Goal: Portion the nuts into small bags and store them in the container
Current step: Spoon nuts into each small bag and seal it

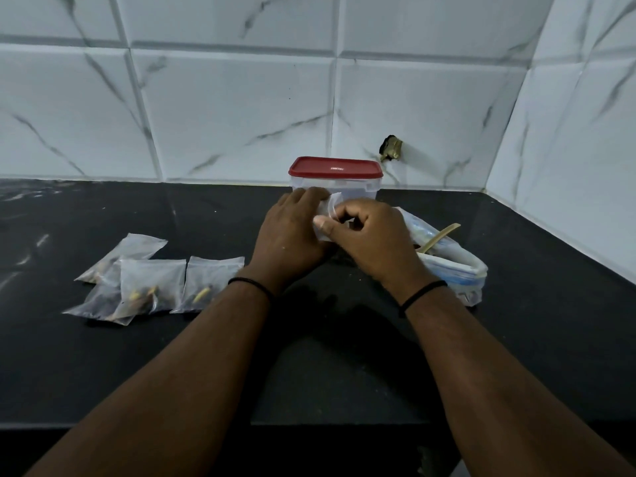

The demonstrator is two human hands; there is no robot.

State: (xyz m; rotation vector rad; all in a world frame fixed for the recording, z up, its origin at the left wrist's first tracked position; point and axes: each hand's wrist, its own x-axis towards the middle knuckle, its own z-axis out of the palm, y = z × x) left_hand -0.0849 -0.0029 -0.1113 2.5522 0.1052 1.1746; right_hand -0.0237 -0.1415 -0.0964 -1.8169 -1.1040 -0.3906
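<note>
Two bare forearms are seen nearest the camera, each ringed at the wrist by one thin black band, reaching forward over a black countertop (344, 373). One small clear bag (327, 215) is held between the two hands at the middle of the counter: it is pinched by the curled fingers and thumb of the right hand (371, 235), while the left hand (292, 232) is laid against its left side with its fingers bent over the bag's top edge. The bag's contents cannot be made out. Just behind the hands one clear container (335, 182) is stood, closed by one red lid (335, 166). To the left, four filled small bags (151, 284) are laid flat in an overlapping cluster, with dark and yellowish pieces visible inside. To the right, just beside the right hand, one large plastic bag (447, 256) is laid open, with one wooden spoon handle (442, 235) sticking out of it. One dark fitting (390, 148) is set in the white marbled wall tiles.
</note>
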